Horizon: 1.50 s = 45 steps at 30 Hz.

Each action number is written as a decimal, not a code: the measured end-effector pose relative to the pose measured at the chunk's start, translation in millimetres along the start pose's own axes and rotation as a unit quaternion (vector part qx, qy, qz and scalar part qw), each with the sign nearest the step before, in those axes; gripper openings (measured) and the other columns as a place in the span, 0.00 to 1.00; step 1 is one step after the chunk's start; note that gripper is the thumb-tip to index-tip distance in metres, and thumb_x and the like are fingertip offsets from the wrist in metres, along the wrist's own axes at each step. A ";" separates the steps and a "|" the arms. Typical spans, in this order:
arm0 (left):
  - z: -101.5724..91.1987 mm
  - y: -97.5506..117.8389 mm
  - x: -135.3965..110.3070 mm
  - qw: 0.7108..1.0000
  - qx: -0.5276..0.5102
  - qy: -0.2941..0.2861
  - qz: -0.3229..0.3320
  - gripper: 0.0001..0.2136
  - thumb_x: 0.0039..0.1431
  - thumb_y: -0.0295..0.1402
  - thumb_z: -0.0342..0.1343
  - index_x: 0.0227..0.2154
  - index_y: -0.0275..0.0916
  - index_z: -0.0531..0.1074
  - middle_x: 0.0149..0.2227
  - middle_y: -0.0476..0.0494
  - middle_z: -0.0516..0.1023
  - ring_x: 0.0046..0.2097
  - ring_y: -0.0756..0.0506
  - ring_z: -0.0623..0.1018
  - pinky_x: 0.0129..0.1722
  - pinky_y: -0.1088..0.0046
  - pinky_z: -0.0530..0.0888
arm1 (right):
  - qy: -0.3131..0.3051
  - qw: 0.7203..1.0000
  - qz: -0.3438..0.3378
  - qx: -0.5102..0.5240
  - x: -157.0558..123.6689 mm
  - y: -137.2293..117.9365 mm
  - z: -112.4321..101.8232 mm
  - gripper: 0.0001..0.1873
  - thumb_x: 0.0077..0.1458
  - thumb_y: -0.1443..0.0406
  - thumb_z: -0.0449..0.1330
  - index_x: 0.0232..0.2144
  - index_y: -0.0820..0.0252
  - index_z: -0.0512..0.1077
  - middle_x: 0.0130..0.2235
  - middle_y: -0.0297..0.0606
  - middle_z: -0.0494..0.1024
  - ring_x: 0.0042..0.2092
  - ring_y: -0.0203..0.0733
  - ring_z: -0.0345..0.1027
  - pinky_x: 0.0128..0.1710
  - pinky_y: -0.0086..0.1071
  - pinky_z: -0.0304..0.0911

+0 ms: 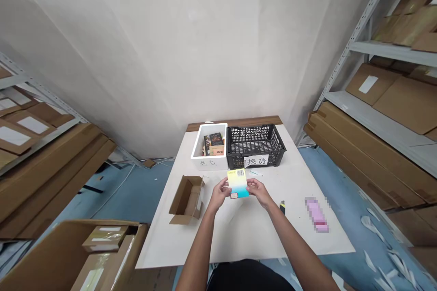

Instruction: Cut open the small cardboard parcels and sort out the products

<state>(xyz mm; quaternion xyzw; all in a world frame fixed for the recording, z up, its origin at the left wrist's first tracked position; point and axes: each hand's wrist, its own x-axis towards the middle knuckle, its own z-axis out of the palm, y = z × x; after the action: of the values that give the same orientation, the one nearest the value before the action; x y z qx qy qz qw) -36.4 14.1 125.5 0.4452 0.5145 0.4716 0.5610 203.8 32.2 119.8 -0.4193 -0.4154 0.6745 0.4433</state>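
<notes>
Both hands hold a small flat box (pixel 238 183), yellow at the top and blue at the bottom, with a barcode near its upper edge. My left hand (pixel 220 192) grips its left side and my right hand (pixel 258 191) grips its right side, fingers closed on it. The box is raised above the white table (pixel 300 182), just in front of a white bin (pixel 205 160) with several packaged items and a black crate (pixel 255 145) with a label.
An open small cardboard box (pixel 187 198) lies left of my hands. A dark pen-like thing (pixel 282 207) and a pink item (pixel 317 214) lie to the right. Shelves with cardboard cartons (pixel 392 95) flank both sides. A large open carton (pixel 78 254) sits near left.
</notes>
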 end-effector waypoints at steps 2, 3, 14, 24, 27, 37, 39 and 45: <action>3.7 16.3 -4.5 0.999 0.028 0.009 0.019 0.33 0.49 0.41 0.69 0.60 0.41 0.73 0.46 0.44 0.74 0.36 0.50 0.75 0.38 0.68 0.79 | -0.017 1.000 0.002 0.008 -5.4 -16.0 3.8 0.29 0.40 0.55 0.75 0.45 0.54 0.75 0.38 0.35 0.79 0.37 0.42 0.74 0.38 0.36 0.71; 5.7 23.1 -7.2 0.999 0.042 0.011 0.026 0.32 0.49 0.40 0.68 0.59 0.41 0.74 0.46 0.43 0.74 0.37 0.50 0.75 0.37 0.69 0.79 | -0.025 1.000 0.002 0.008 -8.6 -21.0 5.5 0.29 0.41 0.56 0.75 0.46 0.53 0.74 0.38 0.34 0.78 0.36 0.41 0.74 0.38 0.36 0.71; 17.0 57.9 -22.7 0.995 0.095 0.017 0.021 0.30 0.49 0.35 0.64 0.59 0.40 0.75 0.50 0.42 0.75 0.32 0.54 0.73 0.30 0.76 0.76 | -0.047 0.999 0.012 0.002 -30.5 -32.6 16.9 0.36 0.46 0.52 0.71 0.55 0.49 0.66 0.42 0.36 0.83 0.36 0.42 0.78 0.38 0.35 0.72; 3.2 61.3 -11.1 0.987 0.147 0.062 0.030 0.24 0.50 0.30 0.66 0.52 0.39 0.79 0.52 0.40 0.80 0.35 0.50 0.78 0.37 0.71 0.80 | -0.012 1.000 -0.007 -0.007 -19.2 -38.3 31.2 0.34 0.44 0.56 0.70 0.54 0.53 0.70 0.41 0.39 0.84 0.35 0.44 0.78 0.36 0.37 0.74; 8.4 64.7 -7.4 0.970 0.197 0.121 0.073 0.22 0.52 0.30 0.68 0.52 0.40 0.80 0.49 0.38 0.83 0.43 0.44 0.81 0.46 0.66 0.79 | 0.025 0.997 -0.067 -0.028 -15.3 -38.5 45.1 0.32 0.47 0.58 0.68 0.56 0.54 0.72 0.48 0.44 0.83 0.43 0.50 0.80 0.39 0.40 0.75; -20.1 78.3 3.1 0.998 -0.019 0.012 0.065 0.31 0.56 0.45 0.66 0.61 0.39 0.76 0.56 0.38 0.82 0.50 0.38 0.82 0.48 0.59 0.82 | 0.071 0.976 -0.149 -0.142 22.2 -44.4 87.2 0.32 0.52 0.54 0.67 0.60 0.51 0.75 0.60 0.45 0.78 0.62 0.55 0.70 0.50 0.44 0.75; -47.3 82.2 10.2 0.998 -0.044 0.005 0.033 0.33 0.52 0.45 0.70 0.60 0.39 0.76 0.55 0.38 0.83 0.48 0.39 0.83 0.45 0.60 0.82 | 0.115 0.977 -0.123 -0.133 33.7 -46.5 88.2 0.34 0.48 0.53 0.70 0.58 0.53 0.75 0.55 0.44 0.80 0.54 0.53 0.75 0.48 0.44 0.75; -95.4 86.2 30.6 0.999 -0.042 -0.012 0.013 0.37 0.49 0.48 0.72 0.61 0.40 0.75 0.52 0.38 0.83 0.45 0.42 0.83 0.44 0.63 0.82 | 0.057 0.995 -0.036 -0.070 48.9 -53.6 114.6 0.28 0.44 0.56 0.71 0.49 0.56 0.78 0.46 0.41 0.84 0.41 0.46 0.79 0.39 0.37 0.74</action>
<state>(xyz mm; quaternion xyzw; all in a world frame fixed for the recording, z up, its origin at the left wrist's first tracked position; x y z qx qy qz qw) -136.9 59.4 198.4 0.4332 0.4819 0.4949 0.5789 97.7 70.9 194.9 -0.4721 -0.4501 0.6024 0.4602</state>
